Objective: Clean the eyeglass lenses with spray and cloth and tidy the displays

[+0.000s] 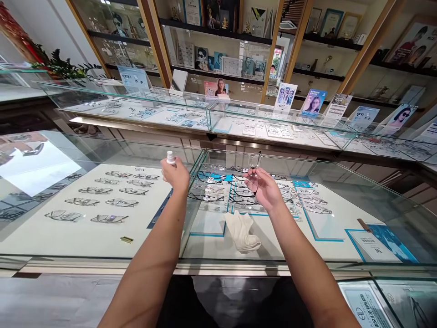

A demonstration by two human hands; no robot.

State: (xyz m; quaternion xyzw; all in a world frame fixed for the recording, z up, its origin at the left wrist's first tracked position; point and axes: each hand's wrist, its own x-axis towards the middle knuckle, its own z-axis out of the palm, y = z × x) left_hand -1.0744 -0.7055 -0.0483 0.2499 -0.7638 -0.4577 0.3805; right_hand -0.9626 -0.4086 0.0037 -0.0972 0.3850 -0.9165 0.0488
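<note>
My left hand (175, 173) is closed around a small bottle whose white spray top (170, 157) sticks out above the fingers; the rest of the bottle is hidden in the grip. Up in my right hand (264, 184) is a pair of eyeglasses (255, 159), pinched between thumb and fingers, with a lens and rim standing above the fingertips. A cream cloth (241, 232) lies crumpled on the glass counter top (205, 248), below and between the two hands.
Under the glass, rows of eyeglasses (94, 190) lie on white display boards. A second glass showcase (221, 111) runs behind, with upright advertising cards (285, 98) on top. Shelves (218, 29) with pictures and trophies line the wall. A white sheet (37, 159) shows at the left.
</note>
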